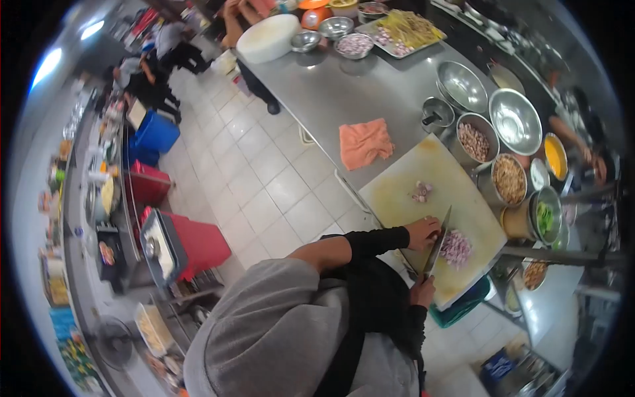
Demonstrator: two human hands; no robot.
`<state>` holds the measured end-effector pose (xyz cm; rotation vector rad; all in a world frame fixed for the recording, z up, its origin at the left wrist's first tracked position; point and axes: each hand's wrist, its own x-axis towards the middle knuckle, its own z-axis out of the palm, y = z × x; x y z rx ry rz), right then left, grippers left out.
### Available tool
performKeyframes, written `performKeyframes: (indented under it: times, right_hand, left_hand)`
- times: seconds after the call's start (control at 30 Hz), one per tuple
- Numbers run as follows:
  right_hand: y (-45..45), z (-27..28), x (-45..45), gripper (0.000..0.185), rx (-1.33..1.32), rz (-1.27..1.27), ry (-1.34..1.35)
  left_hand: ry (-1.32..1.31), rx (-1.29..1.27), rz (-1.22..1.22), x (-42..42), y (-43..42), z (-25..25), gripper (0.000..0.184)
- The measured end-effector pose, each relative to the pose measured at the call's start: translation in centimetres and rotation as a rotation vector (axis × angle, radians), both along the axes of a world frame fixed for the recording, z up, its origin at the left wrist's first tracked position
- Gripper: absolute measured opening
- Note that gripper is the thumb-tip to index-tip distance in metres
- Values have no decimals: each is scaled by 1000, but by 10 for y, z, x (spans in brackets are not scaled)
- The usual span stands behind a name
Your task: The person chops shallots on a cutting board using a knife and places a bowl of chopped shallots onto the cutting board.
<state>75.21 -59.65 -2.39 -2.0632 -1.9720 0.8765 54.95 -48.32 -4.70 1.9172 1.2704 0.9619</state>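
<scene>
On a pale cutting board (397,192), my right hand (422,291) grips the handle of a kitchen knife (438,249). Its blade points away toward the far side of the board. My left hand (422,233) is closed with bent fingers right beside the blade, over a shallot that is mostly hidden under the fingertips. On the other side of the blade lies a heap of chopped shallots (456,249). A few larger shallot pieces (421,192) sit apart, farther left on the board.
An orange cloth (366,143) lies on the steel table (311,99) beside the board. Metal pots and bowls, including a pot of shallots (475,140), line the far edge. A round white chopping block (268,38) stands at the table's end. Several people work in the background.
</scene>
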Motion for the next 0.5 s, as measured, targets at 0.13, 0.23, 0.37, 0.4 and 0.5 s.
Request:
performKeyframes:
  times: [0.13, 0.23, 0.37, 0.4, 0.5]
  right_hand:
    - [14, 8, 5, 34, -8, 105, -63]
    - [14, -2, 10, 33, 41, 145, -28]
    - [17, -1, 12, 33, 46, 183, 1]
    - [22, -10, 12, 33, 74, 213, 0]
    - [23, -24, 18, 34, 58, 227, 1]
  left_hand:
    - [19, -22, 177, 22, -8, -20, 20]
    - [15, -37, 279, 28, -24, -12, 16]
    - [37, -34, 517, 45, -49, -8, 18]
    - [-95, -111, 615, 47, -55, -6, 18]
    - [-403, -286, 873, 73, -84, 2, 18]
